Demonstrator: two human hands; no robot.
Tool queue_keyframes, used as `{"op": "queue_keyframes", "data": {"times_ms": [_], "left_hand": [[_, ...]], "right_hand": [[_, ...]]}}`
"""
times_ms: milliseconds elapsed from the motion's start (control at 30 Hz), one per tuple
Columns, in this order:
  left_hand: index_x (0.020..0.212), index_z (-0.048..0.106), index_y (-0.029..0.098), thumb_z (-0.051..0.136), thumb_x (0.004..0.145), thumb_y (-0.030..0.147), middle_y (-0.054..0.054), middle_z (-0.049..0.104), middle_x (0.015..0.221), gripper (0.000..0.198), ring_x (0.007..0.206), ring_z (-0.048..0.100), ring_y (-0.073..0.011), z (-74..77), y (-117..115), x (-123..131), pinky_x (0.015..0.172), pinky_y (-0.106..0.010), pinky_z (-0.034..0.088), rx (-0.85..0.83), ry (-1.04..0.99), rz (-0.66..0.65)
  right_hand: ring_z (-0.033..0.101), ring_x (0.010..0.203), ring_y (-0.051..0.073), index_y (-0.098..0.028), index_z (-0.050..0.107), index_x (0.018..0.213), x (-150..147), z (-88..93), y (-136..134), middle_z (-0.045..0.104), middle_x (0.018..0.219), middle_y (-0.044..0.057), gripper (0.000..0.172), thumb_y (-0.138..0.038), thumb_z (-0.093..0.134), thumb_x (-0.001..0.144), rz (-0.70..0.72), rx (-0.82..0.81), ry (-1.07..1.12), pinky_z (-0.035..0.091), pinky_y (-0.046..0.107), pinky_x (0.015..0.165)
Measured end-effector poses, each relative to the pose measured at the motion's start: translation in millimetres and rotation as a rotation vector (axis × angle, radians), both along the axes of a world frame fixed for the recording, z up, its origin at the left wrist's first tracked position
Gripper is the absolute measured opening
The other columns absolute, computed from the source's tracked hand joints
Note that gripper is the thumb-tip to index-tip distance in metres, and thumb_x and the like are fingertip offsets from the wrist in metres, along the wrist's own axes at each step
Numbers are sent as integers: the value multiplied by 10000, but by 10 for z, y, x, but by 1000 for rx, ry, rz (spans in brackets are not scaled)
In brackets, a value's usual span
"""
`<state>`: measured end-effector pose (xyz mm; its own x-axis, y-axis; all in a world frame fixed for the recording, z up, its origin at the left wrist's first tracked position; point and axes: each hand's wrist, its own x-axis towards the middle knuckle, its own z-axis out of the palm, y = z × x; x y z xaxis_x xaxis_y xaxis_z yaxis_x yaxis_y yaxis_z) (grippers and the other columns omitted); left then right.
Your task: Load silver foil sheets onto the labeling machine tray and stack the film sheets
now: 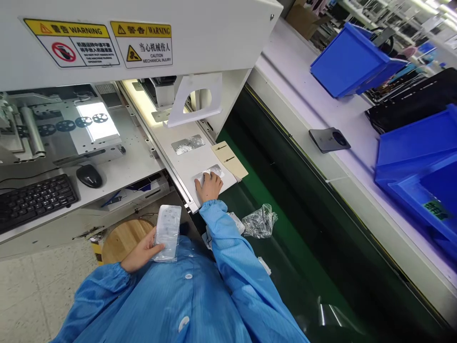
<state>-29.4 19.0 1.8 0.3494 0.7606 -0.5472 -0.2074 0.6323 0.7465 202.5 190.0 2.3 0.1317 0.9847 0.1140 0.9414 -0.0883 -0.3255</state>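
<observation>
My left hand (143, 252) is closed on a stack of flat pieces in clear plastic wrap (167, 232), held upright against my blue smock. My right hand (209, 186) reaches forward onto the white machine tray (185, 164). Its fingers press down on a small silvery wrapped piece (214, 170) lying at the tray's near end. A second silvery piece (188, 144) lies farther up the tray. A tan card (229, 159) rests at the tray's right edge.
A green conveyor belt (285, 228) runs along the right, with a crumpled clear bag (260, 221) on it. Blue bins (352, 59) and a dark flat part (329, 139) sit on the white bench beyond. A keyboard (34, 200) and mouse (89, 176) lie at left, a wooden stool (123, 238) below.
</observation>
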Motion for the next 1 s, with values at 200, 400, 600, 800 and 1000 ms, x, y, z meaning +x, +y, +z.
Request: {"op": "queue_keyframes", "data": {"times_ms": [200,400,600,800,1000], "left_hand": [[1278,503,204,848,620,446,-116,666,1190,781,1124,604,-314,-20,-50,7,991,-453,480,1,3,-2],[1319,479,206,823,660,465,-116,662,1191,787,1099,616,-302,20,-15,86,978,-449,486,27,-23,-30],[1350,450,213,796,712,455,-117,615,1266,765,1146,583,-290,140,108,364,1019,-433,445,66,-97,-189],[1392,393,185,745,775,432,-131,605,1259,752,1143,569,-288,178,179,729,974,-402,445,154,-164,-487],[1365,381,192,760,756,343,-107,653,1140,734,1035,623,-257,108,162,1016,893,-357,468,111,-157,-753]], "right_hand": [[353,1219,363,-164,574,1227,-21,-9,117,464,1354,189,451,-472,556,897,-17,6,17,268,535,1005],[402,1237,294,-186,566,1246,20,360,-162,507,1318,140,411,-448,510,934,30,76,185,322,439,1036],[606,923,183,-210,627,1111,93,610,-961,660,1043,60,280,-395,533,923,129,-17,617,474,301,857],[587,682,141,-197,651,967,404,470,-1538,646,790,7,231,-391,601,852,-73,-128,991,467,244,618],[618,750,171,-193,636,798,1086,299,-1885,669,794,28,253,-444,652,765,-397,85,1090,493,270,665]]}}
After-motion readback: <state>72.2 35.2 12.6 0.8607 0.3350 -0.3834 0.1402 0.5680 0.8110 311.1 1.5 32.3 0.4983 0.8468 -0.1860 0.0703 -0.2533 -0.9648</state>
